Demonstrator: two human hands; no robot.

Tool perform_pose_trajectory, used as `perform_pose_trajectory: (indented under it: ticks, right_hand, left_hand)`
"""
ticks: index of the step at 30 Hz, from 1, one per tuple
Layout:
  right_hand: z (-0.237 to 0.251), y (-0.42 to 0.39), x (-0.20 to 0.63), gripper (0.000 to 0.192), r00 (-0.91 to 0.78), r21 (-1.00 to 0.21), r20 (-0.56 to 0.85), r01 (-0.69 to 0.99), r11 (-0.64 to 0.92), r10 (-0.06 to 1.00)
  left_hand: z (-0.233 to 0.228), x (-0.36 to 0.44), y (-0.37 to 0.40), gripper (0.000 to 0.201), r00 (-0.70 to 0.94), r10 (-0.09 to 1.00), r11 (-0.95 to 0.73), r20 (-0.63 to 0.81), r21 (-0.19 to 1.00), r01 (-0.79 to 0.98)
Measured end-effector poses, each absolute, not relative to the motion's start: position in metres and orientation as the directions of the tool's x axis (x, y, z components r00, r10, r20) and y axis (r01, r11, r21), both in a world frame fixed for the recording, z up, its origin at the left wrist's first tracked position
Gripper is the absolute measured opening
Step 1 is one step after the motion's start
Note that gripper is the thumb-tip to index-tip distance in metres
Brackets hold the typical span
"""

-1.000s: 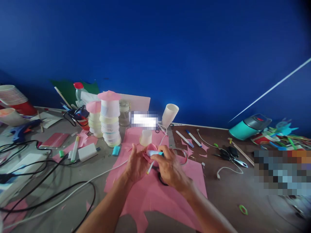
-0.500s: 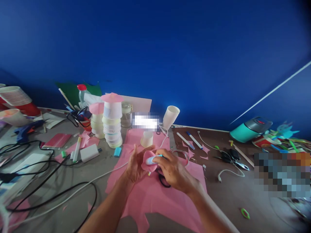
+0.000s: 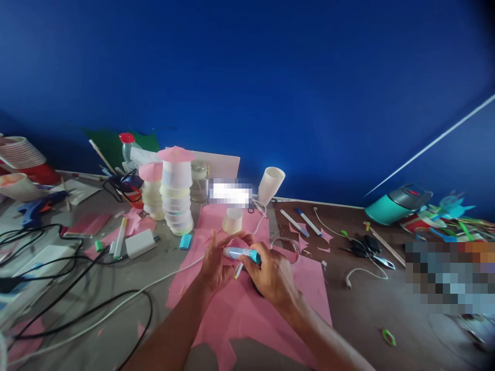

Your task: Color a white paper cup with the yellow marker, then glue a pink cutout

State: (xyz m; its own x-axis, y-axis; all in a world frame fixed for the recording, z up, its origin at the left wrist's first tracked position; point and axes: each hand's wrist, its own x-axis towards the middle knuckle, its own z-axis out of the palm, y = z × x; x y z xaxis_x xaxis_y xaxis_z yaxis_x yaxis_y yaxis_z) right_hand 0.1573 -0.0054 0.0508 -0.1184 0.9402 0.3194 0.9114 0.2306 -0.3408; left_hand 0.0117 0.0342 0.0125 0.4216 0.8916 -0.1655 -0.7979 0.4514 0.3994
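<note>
Between the fingers of my left hand [image 3: 212, 264] is a curved pink paper piece [image 3: 236, 242], partly hidden by what lies across it. My right hand [image 3: 276, 272] is closed around the blue end of a glue stick [image 3: 236, 253], its pale tube pointing left over the pink paper. Both hands are above a large pink paper sheet [image 3: 263, 319] on the table. A slim white pen-like stick with a yellow tip [image 3: 237, 271] shows just below the glue stick. Beyond my hands a small white cup [image 3: 232, 221] stands upside down on the sheet.
Stacked paper cups with pink cone tops [image 3: 176, 190] stand left of the sheet, near a small light-blue block [image 3: 185, 241]. Cables [image 3: 96, 304] and a glue gun [image 3: 40, 206] lie at left. Markers [image 3: 309, 222], paper scraps, scissors [image 3: 381, 262] and a teal flask [image 3: 396, 206] are at right.
The glue stick has turned to lie more level across the pink paper, showing more of its tube and its blue end. The paper has tilted in my left hand. The view has shifted slightly.
</note>
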Motion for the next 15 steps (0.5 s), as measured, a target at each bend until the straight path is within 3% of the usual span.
perform_pose_trajectory:
  ticks: [3,8,12,15]
  right_hand:
    - [0.055,-0.005,0.159,0.029,-0.096,-0.373,0.363,0.897,0.239,0.927]
    - [0.064,-0.003,0.163,0.015,-0.217,-0.383,0.492,0.816,0.433,0.843]
    - [0.068,-0.002,0.165,0.01,-0.344,-0.356,0.463,0.772,0.527,0.817]
    - [0.069,0.0,0.17,0.016,-0.296,-0.362,0.445,0.804,0.472,0.846]
  left_hand:
    - [0.011,0.011,0.036,0.067,0.451,0.879,0.474,-0.154,0.372,-0.798]
    - [0.01,0.005,0.038,0.067,0.444,0.884,0.464,-0.145,0.378,-0.801]
    - [0.011,0.0,0.038,0.066,0.466,0.872,0.483,-0.151,0.418,-0.769]
    - [0.011,0.002,0.036,0.063,0.481,0.87,0.475,-0.111,0.451,-0.756]
